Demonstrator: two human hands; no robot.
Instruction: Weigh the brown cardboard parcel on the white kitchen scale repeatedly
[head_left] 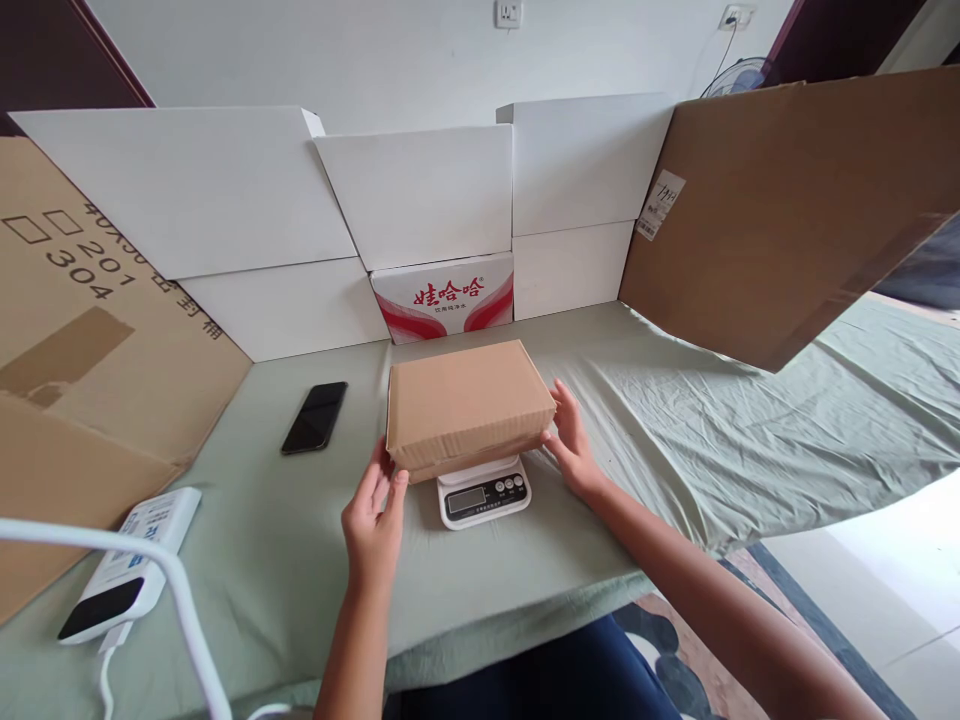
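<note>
1. Head view, centre: a closed brown cardboard box (466, 404) sits on top of a small white kitchen scale (484, 491), which stands on the surface (300, 560) covered with a pale green cloth. The box overhangs the scale, so only the scale's front panel with its display and buttons shows.
2. Head view, left hand (373, 520): it is open with the fingers spread loosely, the fingertips just touching the box's near left corner. It grips nothing.
3. Head view, right hand (571, 440): it is open and flat, the fingers resting against the right side of the box near its lower edge. It does not close around anything.
4. Head view, left side: a black phone (315, 416) lies flat on the cloth, well apart from the box. Nearer the front edge lies a white device with a dark end (127, 565), with a white cable (161, 580) arching over it.
5. Head view, back: white cardboard panels (300, 210) stand along the rear, with a red-and-white printed carton (444, 297) between them, just behind the box. Large brown cardboard sheets (787, 210) lean in on both sides.
</note>
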